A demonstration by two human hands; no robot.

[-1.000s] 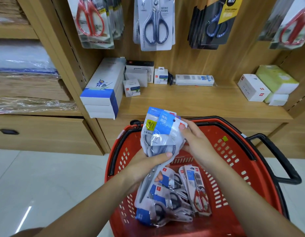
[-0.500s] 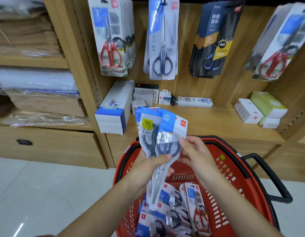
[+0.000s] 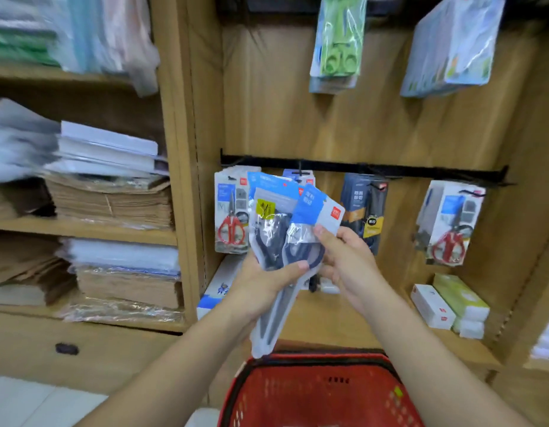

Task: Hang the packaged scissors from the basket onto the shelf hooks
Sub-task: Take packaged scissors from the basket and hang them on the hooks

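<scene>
Filling the left shelves (image 3: 82, 224), stacks of white paper (image 3: 106, 149) and brown envelopes (image 3: 113, 201) lie flat, blurred toward the frame's edge. A wooden upright (image 3: 186, 149) parts them from the hook bay, where a black rail (image 3: 359, 168) runs across the back panel. A red-handled pack (image 3: 231, 217) hangs at the rail's left end.

Just right of it, the left hand (image 3: 264, 291) grips a fan of packs (image 3: 276, 235) low down. Its fingers are curled behind them and its thumb lies across the front, over the dark scissor handles. The packs stand upright, held in the air in front of the rail and above the basket (image 3: 313, 360), touching no hook. Their blue tops overlap the hung packs behind them, and their clear tips point down toward the basket's rim.

The right hand (image 3: 348, 266) meets the fan from the right. Its thumb presses on the white card of the rightmost pack, and its curled fingers are mostly hidden behind. A dark pack (image 3: 364, 208) hangs past that hand, and another red pack (image 3: 448, 223) hangs further right.

Two more bundles hang higher up, a green one (image 3: 336, 41) and a pale one (image 3: 452, 44). White and green boxes (image 3: 452, 306) sit on the lower shelf at the right.
</scene>
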